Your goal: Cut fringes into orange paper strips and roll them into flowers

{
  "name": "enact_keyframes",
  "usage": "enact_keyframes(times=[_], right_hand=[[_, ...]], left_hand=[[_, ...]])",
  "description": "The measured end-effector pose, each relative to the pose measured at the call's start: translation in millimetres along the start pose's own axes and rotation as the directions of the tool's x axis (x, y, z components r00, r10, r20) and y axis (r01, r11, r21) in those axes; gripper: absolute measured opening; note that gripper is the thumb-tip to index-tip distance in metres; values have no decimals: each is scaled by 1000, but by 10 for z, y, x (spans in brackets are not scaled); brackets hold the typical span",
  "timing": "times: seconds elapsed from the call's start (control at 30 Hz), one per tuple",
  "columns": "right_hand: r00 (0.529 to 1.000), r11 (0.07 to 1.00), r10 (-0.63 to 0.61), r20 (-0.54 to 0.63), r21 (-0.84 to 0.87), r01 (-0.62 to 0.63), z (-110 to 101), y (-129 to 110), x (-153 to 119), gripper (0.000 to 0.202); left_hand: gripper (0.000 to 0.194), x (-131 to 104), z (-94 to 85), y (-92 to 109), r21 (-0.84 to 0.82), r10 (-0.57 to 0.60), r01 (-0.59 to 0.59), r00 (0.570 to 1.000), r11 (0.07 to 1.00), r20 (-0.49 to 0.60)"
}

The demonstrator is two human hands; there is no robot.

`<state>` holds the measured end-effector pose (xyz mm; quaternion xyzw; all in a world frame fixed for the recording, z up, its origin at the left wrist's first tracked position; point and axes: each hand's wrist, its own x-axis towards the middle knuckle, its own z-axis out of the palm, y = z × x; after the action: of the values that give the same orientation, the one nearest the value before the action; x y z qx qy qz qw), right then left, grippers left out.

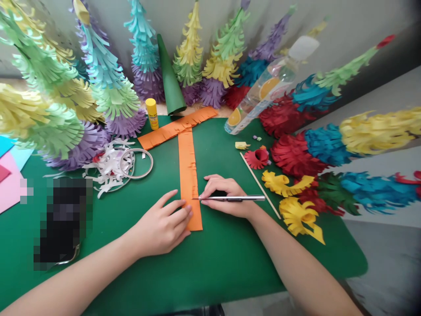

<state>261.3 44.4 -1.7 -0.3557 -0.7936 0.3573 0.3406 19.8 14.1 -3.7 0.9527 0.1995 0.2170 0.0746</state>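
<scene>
My right hand (226, 195) grips a slim silver craft knife (241, 198), its thin tip on an orange paper strip (187, 175). The strip lies lengthwise in front of me, with short slits along the upper part of its right edge. My left hand (166, 224) lies with fingers spread, its fingertips on the strip's left side near the lower end. A second orange strip (161, 132), fringed along one edge, crosses the far end of the first. Beside its left half stands a yellow glue stick (151, 114).
Fringed paper cones (112, 92) line the back and right. A green cone (171, 83) and a tilted bottle (263, 87) stand among them. Left are white paper scraps (113, 164), a tape ring (151, 164) and a blurred dark object (61, 219). Right lie a stick (259, 184) and yellow curls (297, 215).
</scene>
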Motion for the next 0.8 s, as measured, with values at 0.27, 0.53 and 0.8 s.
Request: enact_keyframes(times=[0.27,0.53,0.8], right_hand=[[997,999,0,77,-51,4,0,-25,15,3],[994,996,-15,112,-81,24,15,-21,10,4],[976,991,-11,217,-127,40,-107,-78,26,7]], left_hand=[[30,-11,6,4,1,-12,12,1000,1000,-3],[31,-17,20,10,-13,-30,30,1000,999,1],[31,7,-14,8,-25,-45,47,998,999,41]])
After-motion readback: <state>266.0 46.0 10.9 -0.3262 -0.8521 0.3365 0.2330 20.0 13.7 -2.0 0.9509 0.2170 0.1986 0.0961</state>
